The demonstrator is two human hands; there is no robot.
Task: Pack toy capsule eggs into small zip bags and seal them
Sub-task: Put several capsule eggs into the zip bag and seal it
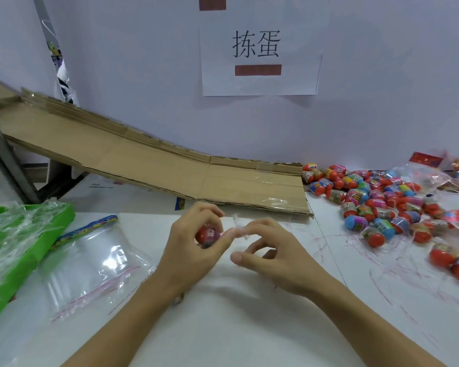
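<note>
**Egg in hand, bag end between the fingers**

Left hand [194, 245]: fingers curled around a red capsule egg [207, 234], which sits in the palm above the white table [223, 327]. The egg appears wrapped in thin clear film; whether it is already inside a small bag I cannot tell.

Right hand [273, 258]: thumb and forefinger pinch a twisted wisp of clear plastic [237, 226] just beside the egg. Other fingers loosely bent, holding nothing.

Judgement: the step is closing or freeing the film at the egg's end. To do it well, keep the egg steady in the left palm and pull the plastic straight along its length, not sideways, as thin film stretches and tears. For a zip seal, run the pinch from one corner across, pressing air out first.

Materials:
- Loose pile of eggs [376, 205] at right, on the table: smooth, hard, glossy, rounded; red, blue and pink halves with printed bands. Likely to roll.
- Large zip bag [90, 263] lying flat at left: limp, clear, crinkled, red seal line.
- Green tray [53, 229] at far left, draped with shiny film.
- Cardboard ramp [149, 162], matte, corrugated, taped, sloping down toward the pile.
- Paper sign [260, 49] on the wall.
</note>
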